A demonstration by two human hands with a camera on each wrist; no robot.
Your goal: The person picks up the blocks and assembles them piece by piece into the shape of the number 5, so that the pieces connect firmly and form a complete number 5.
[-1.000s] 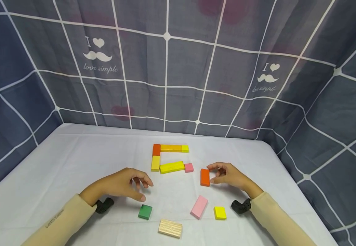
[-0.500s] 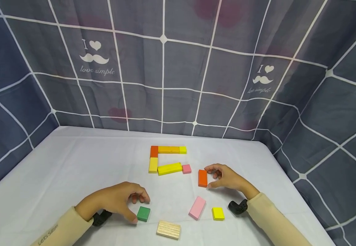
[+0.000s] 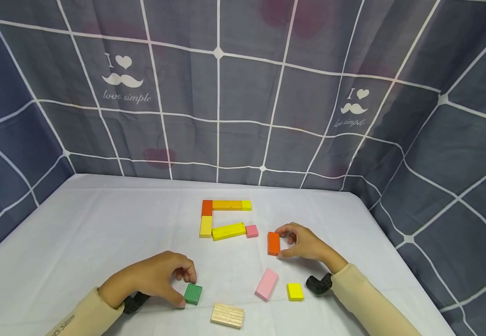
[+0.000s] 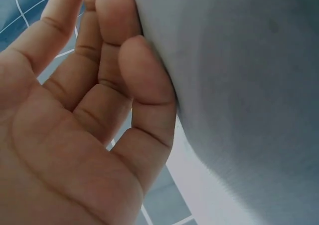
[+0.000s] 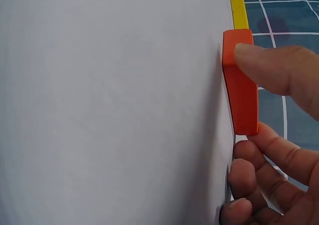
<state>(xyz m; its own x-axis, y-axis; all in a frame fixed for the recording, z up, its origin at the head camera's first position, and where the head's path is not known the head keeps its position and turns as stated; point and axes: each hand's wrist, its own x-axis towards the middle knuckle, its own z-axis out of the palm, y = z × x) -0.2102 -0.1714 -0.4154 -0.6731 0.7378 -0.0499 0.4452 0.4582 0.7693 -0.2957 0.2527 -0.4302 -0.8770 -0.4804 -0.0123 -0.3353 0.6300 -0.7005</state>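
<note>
In the head view, my left hand (image 3: 156, 277) brackets a small green block (image 3: 193, 294), thumb at its near left corner and forefinger at its far edge. The left wrist view shows the curled fingers (image 4: 147, 75) low against the cloth; the block is out of sight there. My right hand (image 3: 303, 242) pinches an orange rectangular block (image 3: 273, 244) by its two ends. In the right wrist view, the thumb presses one end of that orange block (image 5: 241, 85) and the forefinger the other, with the remaining fingers curled below.
Orange-red, yellow and orange blocks (image 3: 227, 205) form an angled outline farther back, with a yellow bar (image 3: 228, 231) and small pink block (image 3: 251, 231). Nearer lie a pink block (image 3: 266, 284), yellow square (image 3: 295, 291) and plain wooden block (image 3: 227, 316). A grid-patterned curtain (image 3: 243, 93) surrounds the white tabletop (image 3: 121, 219).
My left hand has come down and nearer, its thumb and forefinger closing in around the green block. My right hand stays at the orange block. The whole head view has shifted slightly.
</note>
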